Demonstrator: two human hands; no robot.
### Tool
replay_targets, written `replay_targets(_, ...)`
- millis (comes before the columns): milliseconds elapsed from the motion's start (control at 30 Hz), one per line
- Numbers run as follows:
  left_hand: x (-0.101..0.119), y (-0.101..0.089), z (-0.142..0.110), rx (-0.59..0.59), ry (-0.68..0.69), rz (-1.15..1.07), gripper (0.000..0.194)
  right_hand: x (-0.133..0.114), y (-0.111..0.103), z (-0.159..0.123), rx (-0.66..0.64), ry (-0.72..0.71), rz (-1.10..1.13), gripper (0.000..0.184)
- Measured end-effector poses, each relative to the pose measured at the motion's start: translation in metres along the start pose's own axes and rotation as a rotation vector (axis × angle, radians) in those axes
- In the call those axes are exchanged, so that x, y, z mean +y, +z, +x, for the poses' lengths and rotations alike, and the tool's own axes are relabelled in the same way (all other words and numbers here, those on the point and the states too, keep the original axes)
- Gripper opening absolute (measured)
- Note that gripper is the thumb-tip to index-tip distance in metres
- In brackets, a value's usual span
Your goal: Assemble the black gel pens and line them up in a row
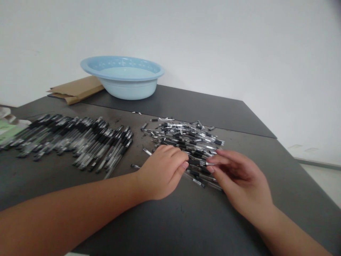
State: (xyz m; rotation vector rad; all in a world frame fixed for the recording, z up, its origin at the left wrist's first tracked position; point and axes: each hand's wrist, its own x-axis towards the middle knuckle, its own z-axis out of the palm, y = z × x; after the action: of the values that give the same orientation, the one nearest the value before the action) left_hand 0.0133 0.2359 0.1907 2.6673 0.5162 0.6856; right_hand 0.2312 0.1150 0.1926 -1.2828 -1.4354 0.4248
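My left hand point(163, 174) is closed in a fist around a pen point(196, 162), and the pen's black grip sticks out to the right. At its silver tip, the thumb and fingers of my right hand point(246, 179) are pinched together. Most of the pen's barrel is hidden inside my left hand. Just behind and beneath both hands spreads a loose pile of pen parts point(181, 133), with black grips, clear barrels and small silver tips. Left of my left hand lies a wide row of pens point(90, 142) with black grips, side by side and slightly blurred.
A light blue plastic basin point(130, 90) stands at the back of the dark table point(170, 224). Beside it lies a flattened brown cardboard box point(80, 89). A green and white item point(7, 129) sits at the left edge. A white wall point(213, 46) rises behind the table.
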Motion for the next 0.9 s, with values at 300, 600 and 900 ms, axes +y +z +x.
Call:
replay_targets(300,0.002,-0.001,0.001,-0.009,0.069,0.058,0.03,-0.011,-0.009,0.008,-0.172,-0.213,-0.383,0.014)
replay_targets(600,0.003,-0.002,0.001,-0.038,0.075,0.097,0.029,-0.017,-0.008,0.012,-0.266,-0.177,-0.572,0.013)
replay_targets(900,0.002,-0.001,0.001,-0.047,0.044,0.055,0.029,-0.013,-0.01,0.009,-0.347,-0.303,-0.554,0.015)
